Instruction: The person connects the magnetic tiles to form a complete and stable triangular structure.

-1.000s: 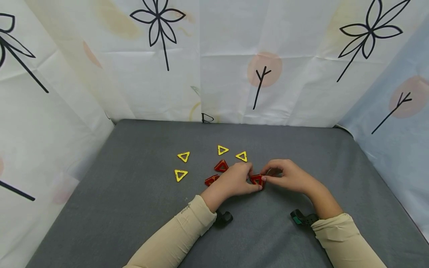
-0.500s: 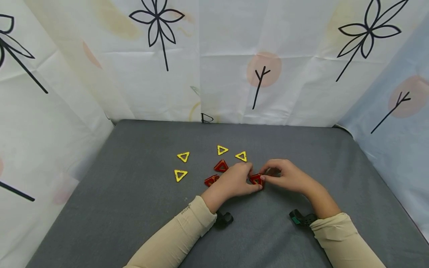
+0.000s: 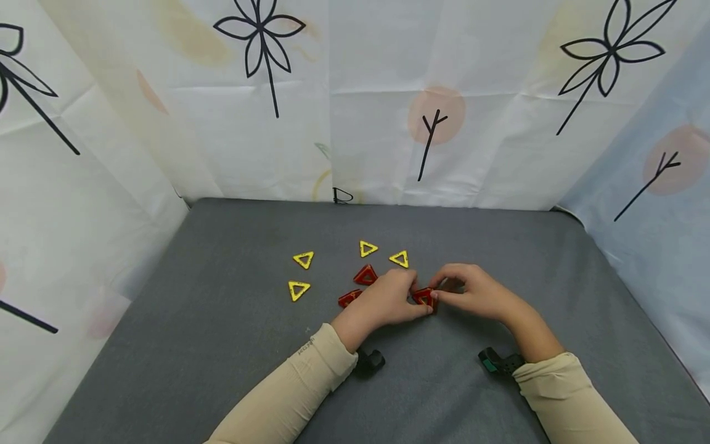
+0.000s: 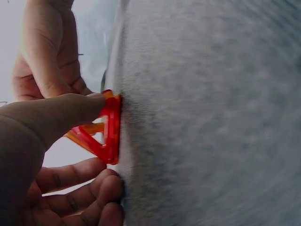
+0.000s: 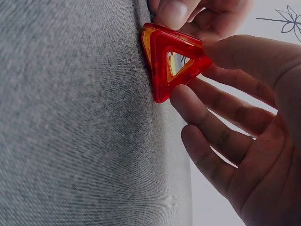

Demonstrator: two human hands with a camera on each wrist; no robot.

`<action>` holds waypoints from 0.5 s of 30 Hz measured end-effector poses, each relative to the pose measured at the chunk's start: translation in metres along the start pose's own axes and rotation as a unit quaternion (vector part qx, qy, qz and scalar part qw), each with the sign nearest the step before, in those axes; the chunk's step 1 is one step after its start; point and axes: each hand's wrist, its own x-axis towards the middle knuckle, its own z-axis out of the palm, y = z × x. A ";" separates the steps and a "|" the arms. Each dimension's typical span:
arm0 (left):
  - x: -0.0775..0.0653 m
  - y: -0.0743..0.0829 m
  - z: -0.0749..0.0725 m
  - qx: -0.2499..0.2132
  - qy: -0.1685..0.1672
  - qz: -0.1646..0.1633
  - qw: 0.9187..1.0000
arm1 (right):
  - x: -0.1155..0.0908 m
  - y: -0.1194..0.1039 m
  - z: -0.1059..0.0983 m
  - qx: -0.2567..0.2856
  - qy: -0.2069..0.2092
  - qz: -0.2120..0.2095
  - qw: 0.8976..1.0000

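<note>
Between both hands a small pyramid of see-through red triangle building tiles (image 3: 424, 298) rests on the grey cloth. In the right wrist view its front tile (image 5: 161, 70) has a triangular hole, with orange-tinted sides behind. My left hand (image 3: 388, 299) pinches the pyramid, its thumb (image 4: 70, 112) on one corner and its fingertips at another. From the other side my right hand (image 3: 477, 290) grips it, thumb (image 5: 235, 51) on an upper corner and fingers along the lower edge. Another red piece (image 3: 365, 275) lies just beyond the left hand; a further red piece (image 3: 348, 299) is partly hidden by the left wrist.
Several flat yellow triangle tiles lie around: a left one (image 3: 299, 290), one behind it (image 3: 303, 259), and two further right, including a tile (image 3: 399, 259) close to the left hand. A white patterned curtain (image 3: 377, 148) closes the table's (image 3: 249, 228) back and sides.
</note>
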 end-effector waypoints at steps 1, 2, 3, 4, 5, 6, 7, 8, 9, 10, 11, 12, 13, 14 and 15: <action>-0.001 0.000 -0.001 0.001 0.000 0.001 1.000 | 0.000 -0.001 0.000 -0.001 0.000 -0.001 1.000; -0.001 0.001 -0.003 0.005 0.000 0.003 1.000 | 0.000 -0.001 -0.001 0.000 0.000 -0.001 1.000; -0.002 0.002 -0.005 0.008 0.000 0.004 1.000 | 0.000 -0.002 -0.001 -0.001 0.000 -0.002 1.000; -0.003 0.002 -0.007 0.013 0.002 0.004 1.000 | 0.000 -0.002 -0.001 -0.001 0.000 -0.003 1.000; -0.004 0.003 -0.009 0.018 0.004 0.004 1.000 | 0.000 -0.002 -0.002 -0.002 0.000 -0.002 1.000; -0.005 0.004 -0.012 0.019 0.004 0.003 1.000 | 0.000 -0.002 -0.002 -0.002 0.000 -0.003 1.000; -0.006 0.005 -0.015 0.020 0.007 0.002 1.000 | 0.000 -0.002 -0.002 -0.002 0.000 -0.003 1.000; -0.007 0.006 -0.018 0.021 0.009 0.002 1.000 | 0.000 -0.002 -0.002 -0.002 0.000 -0.004 1.000; -0.009 0.007 -0.022 0.020 0.012 0.002 1.000 | 0.000 -0.001 -0.002 -0.002 -0.001 -0.004 1.000; -0.010 0.007 -0.026 0.020 0.015 0.001 1.000 | 0.000 -0.001 -0.002 -0.001 -0.001 -0.004 1.000; -0.011 0.008 -0.030 0.019 0.019 0.002 1.000 | 0.000 -0.001 -0.002 -0.001 -0.001 -0.005 1.000; -0.013 0.008 -0.035 0.014 0.023 0.001 1.000 | 0.000 -0.001 -0.002 -0.001 0.000 -0.005 1.000; -0.014 0.008 -0.039 0.011 0.028 0.000 1.000 | -0.001 -0.001 -0.002 -0.001 0.001 -0.006 1.000; -0.016 0.007 -0.044 0.007 0.033 -0.001 0.999 | -0.001 -0.001 -0.002 -0.001 0.003 -0.006 1.000; -0.018 0.006 -0.049 0.001 0.040 -0.003 0.999 | -0.001 -0.001 -0.002 -0.003 0.005 -0.006 1.000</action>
